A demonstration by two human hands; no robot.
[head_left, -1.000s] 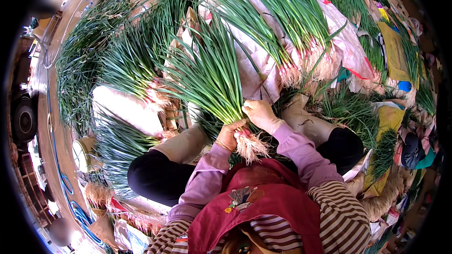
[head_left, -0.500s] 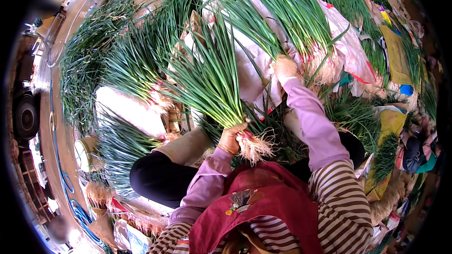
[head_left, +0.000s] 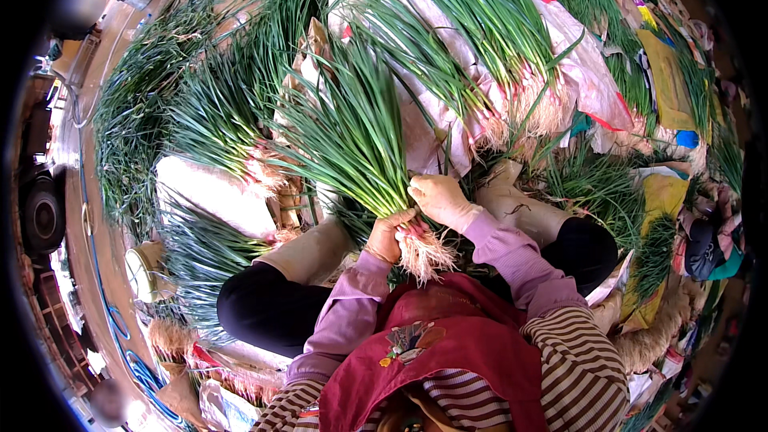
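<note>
My left hand is wrapped round a bunch of spring onions just above its reddish bulbs. The pale roots hang toward my lap, and the long green leaves fan out away from me. At the right side of the same bunch is my right hand, its fingers closed against the stems a little above my left hand. Beyond it a smaller bunch of spring onions lies on a white sack, beside a thicker bunch of spring onions.
More spring onions lie in piles to the left, some on a white sack. A round pale container and a blue hose are at the far left. Yellow sacks and loose greens lie to the right.
My right hand has let go of the smaller bunch on the white sack and come back toward me to the bunch in my left hand. The left hand keeps its hold.
</note>
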